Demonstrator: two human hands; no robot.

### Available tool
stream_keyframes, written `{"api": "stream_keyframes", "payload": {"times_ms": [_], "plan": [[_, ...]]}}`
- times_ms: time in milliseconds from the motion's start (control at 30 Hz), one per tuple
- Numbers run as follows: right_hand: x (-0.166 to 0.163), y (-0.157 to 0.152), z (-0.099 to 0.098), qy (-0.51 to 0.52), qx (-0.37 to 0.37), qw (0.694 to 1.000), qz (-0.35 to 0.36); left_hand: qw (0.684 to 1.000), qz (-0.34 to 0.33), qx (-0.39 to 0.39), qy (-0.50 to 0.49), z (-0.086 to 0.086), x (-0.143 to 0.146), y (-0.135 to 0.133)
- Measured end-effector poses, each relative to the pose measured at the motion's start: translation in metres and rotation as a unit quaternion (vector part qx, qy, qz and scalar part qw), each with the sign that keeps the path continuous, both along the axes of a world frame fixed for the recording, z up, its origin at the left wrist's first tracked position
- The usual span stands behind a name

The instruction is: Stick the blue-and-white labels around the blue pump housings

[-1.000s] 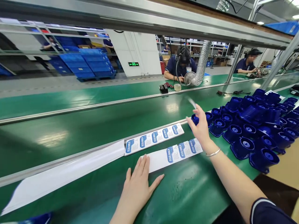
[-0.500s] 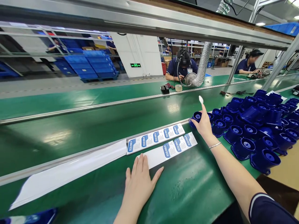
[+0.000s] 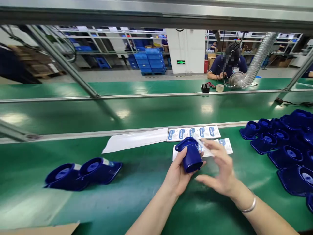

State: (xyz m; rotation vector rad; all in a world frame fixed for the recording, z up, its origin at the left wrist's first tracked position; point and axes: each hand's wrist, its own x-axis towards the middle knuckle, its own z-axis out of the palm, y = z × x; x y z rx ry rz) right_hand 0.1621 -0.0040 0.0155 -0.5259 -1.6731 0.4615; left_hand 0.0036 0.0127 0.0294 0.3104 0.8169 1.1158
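My left hand (image 3: 178,178) wraps round a dark blue plastic cup-shaped housing (image 3: 192,158) and holds it tilted above the green table, its flanged rim up. Beside it is my right hand (image 3: 222,168), thumb and fingers apart, slightly blurred. A whitish, translucent strip (image 3: 205,147) shows between its fingertips and the housing; I cannot make out whether it is a label or a finger cover. Just behind lie a row of white-and-blue printed labels (image 3: 195,133) and a second label sheet (image 3: 228,146), partly hidden by the housing and right hand.
Blank white backing paper (image 3: 137,139) lies left of the labels. Two blue housings (image 3: 100,171) with labels stand on the left; many more (image 3: 286,155) crowd the right. Metal posts (image 3: 66,63) rise from the line. Across it sits a co-worker (image 3: 228,63) beside a flexible duct (image 3: 259,60).
My left hand has left the label sheet and now holds a blue housing. My right hand has come back from the pile to beside it. The view has turned left.
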Motion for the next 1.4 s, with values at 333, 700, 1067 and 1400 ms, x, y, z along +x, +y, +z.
{"api": "stream_keyframes", "payload": {"times_ms": [333,700,1067,1400], "plan": [[0.025,-0.002,-0.018,0.277,-0.467,0.839,0.039,0.998,-0.057,0.033,-0.007,-0.046,-0.012,-0.009],[0.029,-0.004,-0.024,0.250,-0.536,0.806,0.031,0.995,-0.078,0.021,-0.055,-0.048,-0.007,-0.010],[0.007,-0.001,-0.002,0.241,-0.501,0.825,0.103,0.993,-0.043,0.092,0.057,-0.029,-0.008,-0.009],[0.001,-0.007,-0.008,0.238,-0.519,0.814,0.103,0.984,-0.059,0.136,0.100,-0.028,-0.005,-0.014]]}}
